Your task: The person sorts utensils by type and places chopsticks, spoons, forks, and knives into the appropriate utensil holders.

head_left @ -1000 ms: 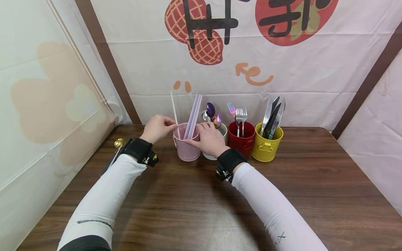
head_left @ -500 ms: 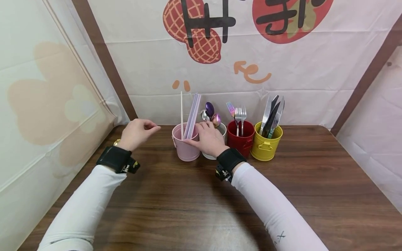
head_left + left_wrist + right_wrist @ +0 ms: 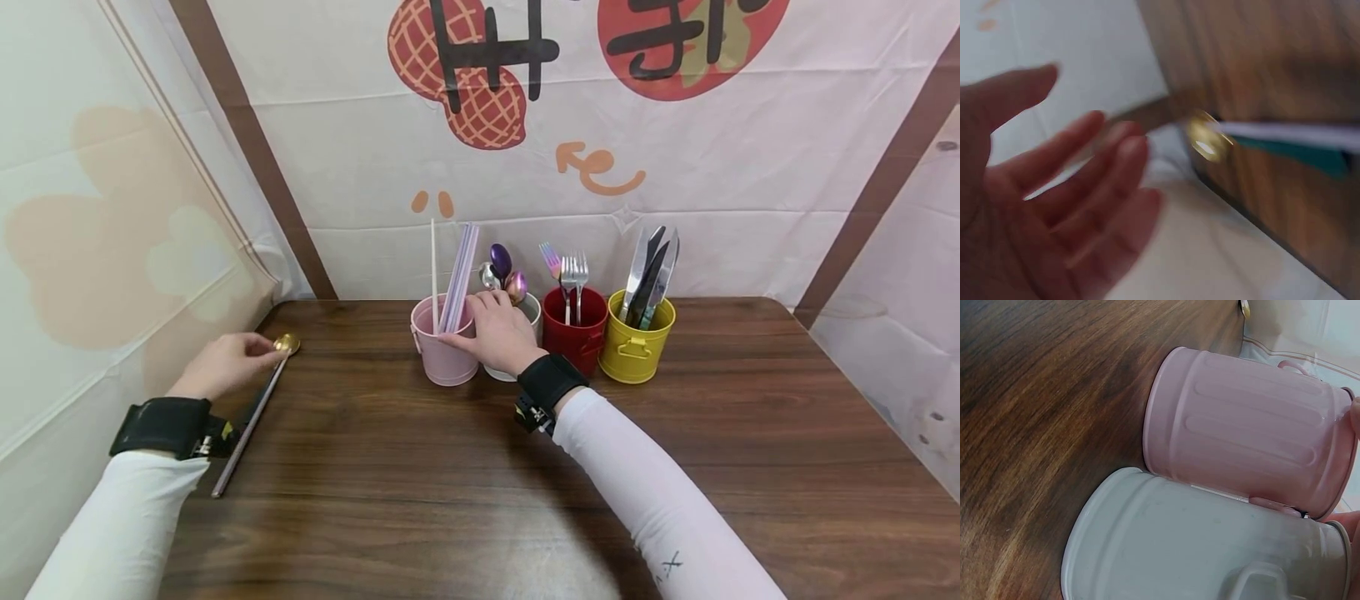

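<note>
At the table's left side my left hand point(image 3: 228, 362) hovers beside a gold spoon point(image 3: 287, 343), thumb and fingers apart and holding nothing in the left wrist view. A pale purple chopstick point(image 3: 251, 427) lies alongside the spoon; a teal strip point(image 3: 1297, 153) shows under it, partly hidden. My right hand point(image 3: 501, 332) holds the rim of the pink bucket point(image 3: 447, 362), its thumb at the front, while its palm covers part of the white bucket point(image 3: 1204, 540). One white chopstick point(image 3: 434, 275) and a bundle of purple chopsticks point(image 3: 461, 279) stand in the pink bucket.
Spoons point(image 3: 501, 262) stand in the white bucket. To its right are a red bucket point(image 3: 573, 346) with forks point(image 3: 576, 275) and a yellow bucket point(image 3: 633, 362) with knives point(image 3: 652, 275). A fabric wall point(image 3: 360, 250) closes off the table's back and sides.
My left hand has let go of the white chopstick, leaving it in the pink bucket, and has moved left to the gold spoon. The right hand stays at the bucket's rim.
</note>
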A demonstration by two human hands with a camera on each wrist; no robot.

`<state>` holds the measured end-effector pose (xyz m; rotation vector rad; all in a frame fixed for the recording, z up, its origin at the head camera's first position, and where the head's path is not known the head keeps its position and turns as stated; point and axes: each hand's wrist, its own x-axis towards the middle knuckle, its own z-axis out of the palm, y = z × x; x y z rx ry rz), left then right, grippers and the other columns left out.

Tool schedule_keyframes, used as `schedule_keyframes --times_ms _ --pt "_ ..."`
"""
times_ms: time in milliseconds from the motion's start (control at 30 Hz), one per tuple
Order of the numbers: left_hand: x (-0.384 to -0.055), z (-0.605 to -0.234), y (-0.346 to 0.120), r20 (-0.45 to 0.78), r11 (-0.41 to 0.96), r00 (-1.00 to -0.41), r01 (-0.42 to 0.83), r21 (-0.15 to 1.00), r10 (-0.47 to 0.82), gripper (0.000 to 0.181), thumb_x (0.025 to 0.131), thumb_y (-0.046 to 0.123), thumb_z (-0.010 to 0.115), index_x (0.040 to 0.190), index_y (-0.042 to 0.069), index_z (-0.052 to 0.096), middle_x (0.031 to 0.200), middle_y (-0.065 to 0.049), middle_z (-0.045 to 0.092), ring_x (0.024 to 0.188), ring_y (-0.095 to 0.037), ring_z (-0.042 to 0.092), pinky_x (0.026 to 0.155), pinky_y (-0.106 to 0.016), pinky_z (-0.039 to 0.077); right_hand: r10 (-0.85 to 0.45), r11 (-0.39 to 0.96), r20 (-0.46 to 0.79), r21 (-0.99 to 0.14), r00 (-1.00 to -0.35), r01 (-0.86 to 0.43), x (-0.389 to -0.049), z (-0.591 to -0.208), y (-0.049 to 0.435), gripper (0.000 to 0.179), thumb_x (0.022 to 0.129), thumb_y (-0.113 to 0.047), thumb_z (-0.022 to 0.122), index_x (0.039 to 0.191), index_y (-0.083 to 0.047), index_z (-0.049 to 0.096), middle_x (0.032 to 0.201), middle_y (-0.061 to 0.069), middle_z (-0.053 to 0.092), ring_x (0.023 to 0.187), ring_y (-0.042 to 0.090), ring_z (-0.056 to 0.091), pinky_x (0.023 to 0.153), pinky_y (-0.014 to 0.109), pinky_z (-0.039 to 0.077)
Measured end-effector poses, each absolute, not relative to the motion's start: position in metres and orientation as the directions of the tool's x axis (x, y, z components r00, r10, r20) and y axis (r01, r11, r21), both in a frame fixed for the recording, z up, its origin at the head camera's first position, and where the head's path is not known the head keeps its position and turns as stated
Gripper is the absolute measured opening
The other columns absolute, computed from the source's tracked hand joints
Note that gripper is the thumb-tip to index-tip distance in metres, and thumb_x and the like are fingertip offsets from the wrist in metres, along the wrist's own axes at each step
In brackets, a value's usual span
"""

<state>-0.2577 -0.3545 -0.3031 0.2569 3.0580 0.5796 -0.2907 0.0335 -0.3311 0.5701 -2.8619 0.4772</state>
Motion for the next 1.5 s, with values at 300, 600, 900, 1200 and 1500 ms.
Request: schedule_keyframes --times_ms 300,600,900,1200,1500 --pt "-0.245 -0.329 -0.393 -0.187 0.963 -0.978 0.044 0.265 0.096 0.039 0.087 0.041 0.068 0.078 0.003 0.066 0.075 -0.006 0.064 0.069 -0.023 0.058 0.058 -0.037 0.044 -0.343 0.87 0.228 -0.288 -0.911 -0.4 -0.29 -0.329 0.032 0.075 0.085 -0.073 0.051 0.134 -0.017 0.054 0.134 0.004 0.051 0.129 0.024 0.036 0.099 0.042 0.042" --pt "-0.24 -0.348 -0.395 -0.318 0.954 -0.946 -0.045 0.297 0.055 0.035 0.082 0.032 0.072 0.057 0.012 0.057 0.054 0.005 0.049 0.051 -0.014 0.049 0.048 -0.029 0.039 -0.337 0.878 0.222 -0.276 -0.915 -0.391 -0.291 -0.328 0.031 0.075 0.084 -0.073 0.05 0.135 -0.017 0.053 0.135 0.005 0.05 0.128 0.023 0.036 0.099 0.043 0.043" --pt "-0.239 -0.346 -0.384 -0.34 0.931 -0.941 -0.118 0.345 0.006 0.024 0.083 0.018 0.07 0.063 0.004 0.064 0.056 0.0 0.058 0.051 -0.015 0.057 0.048 -0.033 0.049 -0.338 0.878 0.206 -0.282 -0.918 -0.387 -0.29 -0.326 0.03 0.077 0.085 -0.073 0.05 0.137 -0.018 0.052 0.137 0.004 0.05 0.131 0.024 0.034 0.1 0.043 0.042" --pt "-0.24 -0.346 -0.381 -0.384 0.882 -0.922 -0.213 0.421 -0.04 0.02 0.083 0.011 0.067 0.066 0.001 0.062 0.056 -0.001 0.058 0.052 -0.015 0.059 0.051 -0.035 0.054 -0.338 0.879 0.207 -0.278 -0.918 -0.386 -0.291 -0.327 0.03 0.078 0.085 -0.074 0.049 0.138 -0.017 0.051 0.137 0.005 0.05 0.132 0.024 0.034 0.101 0.043 0.041" --pt "-0.245 -0.34 -0.38 -0.344 0.841 -0.939 -0.168 0.514 0.023 0.013 0.083 0.009 0.065 0.074 0.001 0.064 0.056 -0.001 0.058 0.051 -0.015 0.057 0.047 -0.033 0.051 -0.328 0.878 0.214 -0.291 -0.92 -0.381 -0.291 -0.326 0.032 0.077 0.084 -0.074 0.05 0.136 -0.016 0.053 0.135 0.006 0.051 0.13 0.025 0.036 0.101 0.044 0.041"
